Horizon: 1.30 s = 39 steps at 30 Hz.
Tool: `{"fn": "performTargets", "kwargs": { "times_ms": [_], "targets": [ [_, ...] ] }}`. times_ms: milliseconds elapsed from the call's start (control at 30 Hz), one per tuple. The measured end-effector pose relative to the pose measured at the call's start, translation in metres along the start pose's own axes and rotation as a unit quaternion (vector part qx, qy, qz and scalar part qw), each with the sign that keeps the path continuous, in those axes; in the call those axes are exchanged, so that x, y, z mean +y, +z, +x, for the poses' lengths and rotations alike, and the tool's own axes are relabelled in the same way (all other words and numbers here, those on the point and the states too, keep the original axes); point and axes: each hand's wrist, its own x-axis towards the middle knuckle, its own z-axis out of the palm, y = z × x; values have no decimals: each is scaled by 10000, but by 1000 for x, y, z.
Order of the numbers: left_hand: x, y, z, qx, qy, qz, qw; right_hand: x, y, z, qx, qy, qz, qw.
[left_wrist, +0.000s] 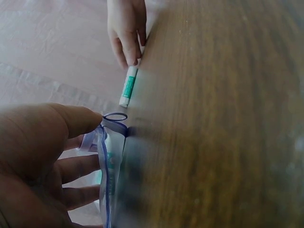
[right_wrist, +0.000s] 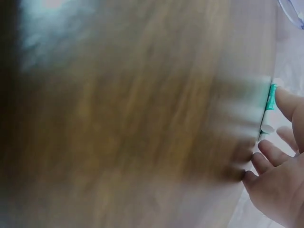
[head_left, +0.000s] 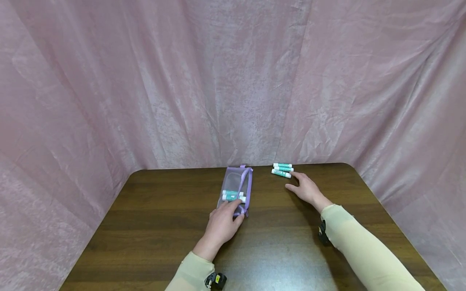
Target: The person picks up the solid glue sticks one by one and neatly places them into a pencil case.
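Observation:
A purple-edged mesh zip pouch point(head_left: 233, 180) lies on the table, with two white-and-teal glue sticks point(head_left: 231, 198) inside. My left hand point(head_left: 223, 223) holds the pouch's near end, thumb by the zipper pull point(left_wrist: 115, 117) and the other fingers behind the mesh in the left wrist view. Right of the pouch, three more glue sticks point(head_left: 281, 173) lie side by side near the far edge. My right hand point(head_left: 307, 190) reaches over the table beside them, thumb and fingers spread apart. Its fingertips are at the end of the nearest stick; contact is unclear.
The brown wooden table point(head_left: 153, 226) has rounded far corners. Directly behind its far edge hangs a pink velvet curtain point(head_left: 233, 81), which also spans both sides. Each wrist carries a small black camera point(head_left: 215, 280).

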Motion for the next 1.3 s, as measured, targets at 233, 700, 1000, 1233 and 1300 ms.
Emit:
{"fn": "performTargets", "kwargs": {
  "times_ms": [233,700,1000,1233,1300],
  "targets": [
    [0,0,0,-21,-25,-2,10000,26,17,17,227,-35,-28,9997],
    [0,-1,0,-83,-61,0,9999,-25,-4,-1,176,173,160,9996],
    [0,-2,-1,-68,-58,-38,10000,-30,-3,-1,301,213,119,9992],
    [0,-1,-1,-75,-42,4,10000,-38,0,0,344,419,-156,9984],
    [0,-1,0,-64,-26,11,10000,-40,1,0,417,432,-167,9981]
  ]
}}
